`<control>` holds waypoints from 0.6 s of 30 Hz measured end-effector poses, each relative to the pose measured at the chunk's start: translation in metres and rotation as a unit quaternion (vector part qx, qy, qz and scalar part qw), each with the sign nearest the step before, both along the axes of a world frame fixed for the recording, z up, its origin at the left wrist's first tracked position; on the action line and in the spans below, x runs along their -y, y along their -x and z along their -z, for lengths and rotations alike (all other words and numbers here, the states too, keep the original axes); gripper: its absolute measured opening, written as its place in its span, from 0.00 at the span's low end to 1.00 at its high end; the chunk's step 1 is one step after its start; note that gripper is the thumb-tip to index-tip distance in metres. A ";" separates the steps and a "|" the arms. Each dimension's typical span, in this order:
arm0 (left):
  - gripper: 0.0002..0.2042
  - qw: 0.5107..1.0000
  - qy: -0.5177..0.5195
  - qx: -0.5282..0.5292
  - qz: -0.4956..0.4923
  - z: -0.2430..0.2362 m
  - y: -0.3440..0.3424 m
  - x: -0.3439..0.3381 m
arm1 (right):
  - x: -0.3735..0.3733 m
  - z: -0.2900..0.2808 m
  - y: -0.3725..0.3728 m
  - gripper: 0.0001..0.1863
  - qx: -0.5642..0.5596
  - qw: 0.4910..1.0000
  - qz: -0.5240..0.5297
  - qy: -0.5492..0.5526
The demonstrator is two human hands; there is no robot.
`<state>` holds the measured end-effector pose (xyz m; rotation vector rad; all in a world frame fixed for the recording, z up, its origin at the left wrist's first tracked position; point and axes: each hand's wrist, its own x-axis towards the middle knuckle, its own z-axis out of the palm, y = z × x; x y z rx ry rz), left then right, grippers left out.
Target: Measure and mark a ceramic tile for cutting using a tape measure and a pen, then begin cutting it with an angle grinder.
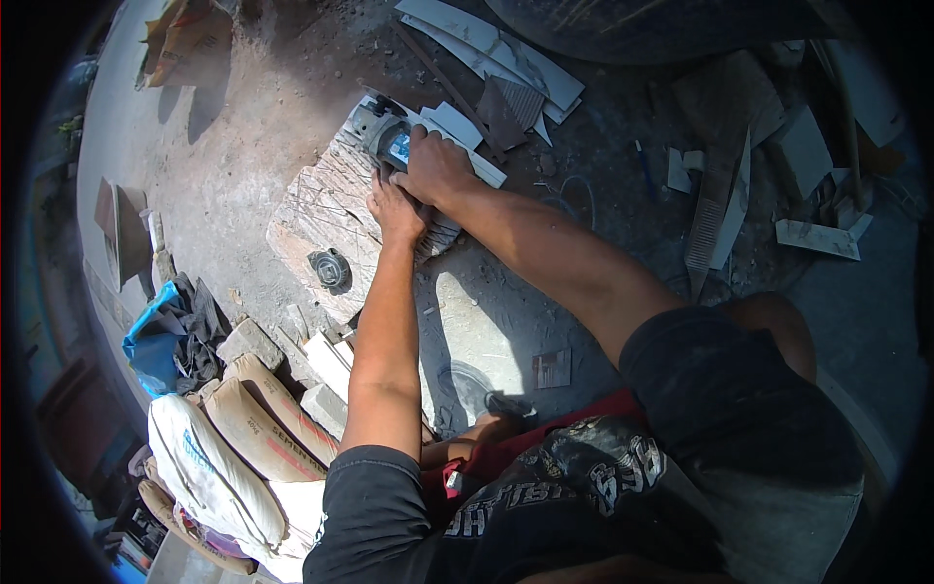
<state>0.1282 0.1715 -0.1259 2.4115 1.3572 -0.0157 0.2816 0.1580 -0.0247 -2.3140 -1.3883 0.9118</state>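
Note:
My right hand (438,167) is wrapped round the body of an angle grinder (394,146), whose metal head points up and left. Close below it, my left hand (397,209) is bent over the block, fingers next to the tool; what they grip is hidden under them. Both hands are over a pale, worn block (316,219) scored with many cut lines. White tile strips (453,125) lie at its far right side, partly behind my right hand. A dark round object (329,270) rests on the block's near left part; its kind is unclear.
Tile offcuts (506,54) lie beyond the block, with more broken pieces (803,156) at the right. Filled sacks (258,419) and a blue plastic bag (156,341) are at the lower left. A bucket-like container (122,234) stands at the left. A cable (581,195) curls on the dusty ground.

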 end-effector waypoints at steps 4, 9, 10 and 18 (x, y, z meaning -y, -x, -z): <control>0.37 1.000 -0.010 -0.019 0.007 0.004 0.002 -0.001 | 0.002 0.000 0.000 0.40 0.008 1.000 0.006 -0.001; 0.37 1.000 -0.005 -0.015 0.009 0.005 0.002 -0.002 | 0.002 0.000 -0.001 0.40 -0.005 1.000 0.002 0.007; 0.37 1.000 -0.012 -0.018 0.013 0.005 0.002 -0.001 | 0.002 0.000 -0.001 0.40 -0.001 1.000 0.004 0.011; 0.36 1.000 0.002 -0.017 0.005 0.001 0.000 0.000 | 0.004 0.003 -0.001 0.40 0.002 1.000 0.001 0.003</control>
